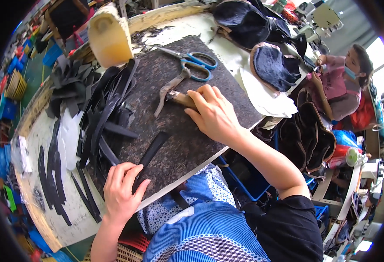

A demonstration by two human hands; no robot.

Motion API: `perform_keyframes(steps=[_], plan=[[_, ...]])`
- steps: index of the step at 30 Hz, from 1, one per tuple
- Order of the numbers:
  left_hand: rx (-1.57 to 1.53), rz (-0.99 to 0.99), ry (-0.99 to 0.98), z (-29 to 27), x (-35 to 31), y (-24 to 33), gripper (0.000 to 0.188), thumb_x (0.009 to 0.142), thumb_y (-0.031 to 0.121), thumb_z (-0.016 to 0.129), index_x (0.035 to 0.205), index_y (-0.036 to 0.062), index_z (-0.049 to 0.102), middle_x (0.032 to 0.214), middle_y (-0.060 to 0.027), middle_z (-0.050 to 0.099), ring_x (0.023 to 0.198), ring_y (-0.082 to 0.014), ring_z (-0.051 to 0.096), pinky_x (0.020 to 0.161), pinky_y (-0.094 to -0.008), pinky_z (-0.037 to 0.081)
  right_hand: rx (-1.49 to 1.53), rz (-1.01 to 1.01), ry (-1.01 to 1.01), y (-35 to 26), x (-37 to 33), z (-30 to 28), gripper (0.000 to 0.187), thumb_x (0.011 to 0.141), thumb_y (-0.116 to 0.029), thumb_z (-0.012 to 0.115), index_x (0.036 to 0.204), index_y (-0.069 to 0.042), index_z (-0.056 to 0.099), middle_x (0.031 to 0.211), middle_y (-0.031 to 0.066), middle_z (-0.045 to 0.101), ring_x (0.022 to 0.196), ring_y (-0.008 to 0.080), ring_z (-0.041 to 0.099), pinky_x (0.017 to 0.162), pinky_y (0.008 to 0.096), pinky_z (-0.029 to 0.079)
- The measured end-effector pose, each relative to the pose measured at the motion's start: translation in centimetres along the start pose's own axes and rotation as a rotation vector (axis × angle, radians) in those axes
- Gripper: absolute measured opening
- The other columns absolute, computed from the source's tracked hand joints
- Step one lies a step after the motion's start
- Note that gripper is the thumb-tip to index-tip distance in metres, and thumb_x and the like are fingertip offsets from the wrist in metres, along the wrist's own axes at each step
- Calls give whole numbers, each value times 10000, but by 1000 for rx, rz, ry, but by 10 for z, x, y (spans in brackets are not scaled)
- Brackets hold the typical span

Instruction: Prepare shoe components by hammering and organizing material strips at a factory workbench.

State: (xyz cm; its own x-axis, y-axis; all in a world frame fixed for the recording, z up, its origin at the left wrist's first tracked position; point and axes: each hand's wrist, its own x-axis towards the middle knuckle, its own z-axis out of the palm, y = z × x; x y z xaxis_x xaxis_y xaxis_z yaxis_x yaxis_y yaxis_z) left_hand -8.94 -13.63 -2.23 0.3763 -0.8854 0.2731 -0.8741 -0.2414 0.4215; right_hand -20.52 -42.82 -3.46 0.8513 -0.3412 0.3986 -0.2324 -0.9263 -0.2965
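On the dark slab (185, 150) laid over the pale desk (39, 135), gripping the hammer (182, 99) by its wooden handle with the right hand (214, 110). Got right fingers curled narrow around the wood, with the metal head pointing left, just near of the blue-handled scissors (200, 61). Can't tell whether head and scissors touch.

Using the left hand (124, 191) at the near left part of the slab, on the near end of a single black strip (153, 148). Running it between thumb and forefinger, with the far end free on the slab, angled toward far right. See left fingers bent and fairly narrow; can't tell if pinching the strip or only pressing it down.

Also see, left on the slab, a tangled heap of black strips (106, 109). Beyond it, far left on the desk, note a pile of dark cut pieces (71, 81) and a rounded tan block (109, 39). On the left of the desk, find loose strips (50, 179) roughly side by side. On the far right, see black fuzzy shoe-shaped pieces (274, 65) and white sheets (266, 94). Past those, note a masked co-worker (338, 89), seated with both hands raised.
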Motion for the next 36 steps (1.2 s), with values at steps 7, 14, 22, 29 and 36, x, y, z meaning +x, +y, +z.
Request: perform_keyframes(steps=[7,14,22,29,36], plan=[[-128,-200,104,-22,-27,-3,346,718,28,826,1039,15,699,1016,-117,644,900,-293,629,779,-377,523,-409,235,34,113,-101,-91,687,622,49,597,1303,-39,569,1364,192,533,1322,389,475,1153,485,332],[-161,40,196,-30,28,18,282,748,-12,804,1011,26,711,1012,-108,658,899,-266,652,763,-341,538,-309,82,168,163,-109,-100,536,754,72,643,1267,-81,660,1259,136,651,1138,332,639,955,407,531],[-438,53,107,-26,59,35,252,801,18,784,1044,22,716,982,-105,671,854,-222,671,759,-312,547,1019,679,496,147,-76,-160,308,999,-216,645,1220,-1,642,1064,55,715,942,113,673,839,274,537],[-1335,-90,-150,12,52,30,970,833,350,836,1563,45,274,1528,-168,421,1451,-277,367,1207,-448,295,1730,813,201,41,-29,-76,507,1025,-342,518,1400,-1,510,1313,160,639,1205,293,625,1021,444,510],[-1685,-335,573,-9,-40,30,693,915,404,741,1404,-11,479,1313,-169,594,1224,-262,551,1038,-401,456,1461,430,-318,-116,-21,20,504,1032,-265,578,1456,-31,437,1381,157,550,1246,253,545,1061,407,446]])
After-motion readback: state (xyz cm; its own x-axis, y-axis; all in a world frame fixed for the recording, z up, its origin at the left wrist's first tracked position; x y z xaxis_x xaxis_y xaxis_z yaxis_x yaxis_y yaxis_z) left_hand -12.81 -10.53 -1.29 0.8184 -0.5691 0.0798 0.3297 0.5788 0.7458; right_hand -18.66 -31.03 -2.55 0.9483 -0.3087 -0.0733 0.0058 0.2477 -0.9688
